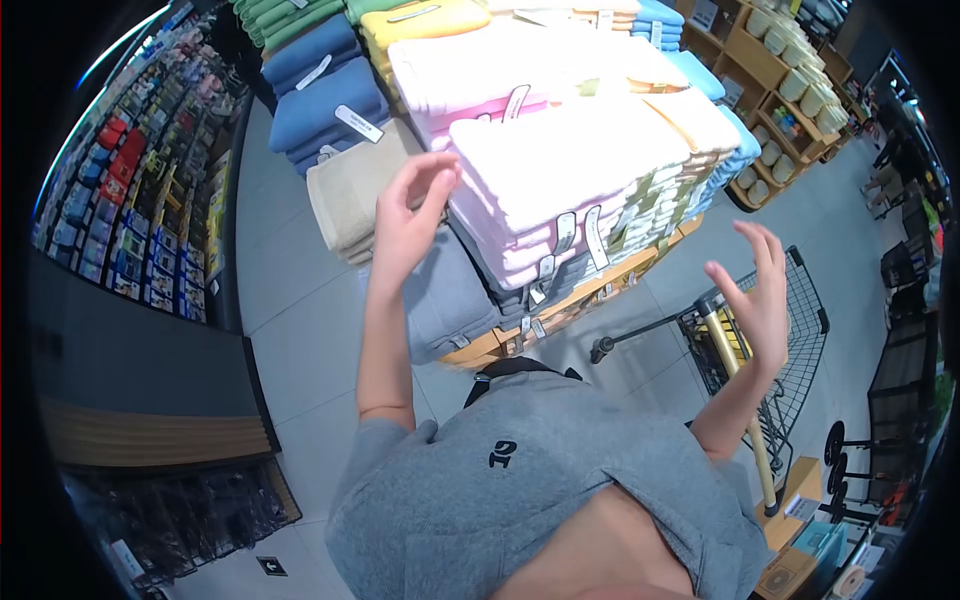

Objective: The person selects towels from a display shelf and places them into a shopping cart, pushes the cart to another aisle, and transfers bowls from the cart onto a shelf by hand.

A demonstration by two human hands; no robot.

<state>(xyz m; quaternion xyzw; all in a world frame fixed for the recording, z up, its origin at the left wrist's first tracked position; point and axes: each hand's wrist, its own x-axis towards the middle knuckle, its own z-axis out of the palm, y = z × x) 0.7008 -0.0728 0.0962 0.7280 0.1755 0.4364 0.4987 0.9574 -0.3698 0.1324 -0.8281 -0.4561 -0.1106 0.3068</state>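
My left hand [412,205] is raised beside the front left corner of a stack of pale pink and white towels [570,160], its fingers curved and apart, with nothing visible in it. Left of it lie beige towels [345,195], and below it grey towels [440,290]. My right hand [755,290] hangs in the air over the handle end of a shopping cart [800,330]. Its fingers are spread and it holds nothing. Paper tags [566,232] hang from the front of the pale stack.
Blue towels [330,110], green towels [285,22] and yellow towels [425,30] are piled behind. Shelves of packaged goods [130,200] line the left. A wooden shelf unit [755,70] stands at the back right. Cardboard boxes [790,570] sit at the lower right.
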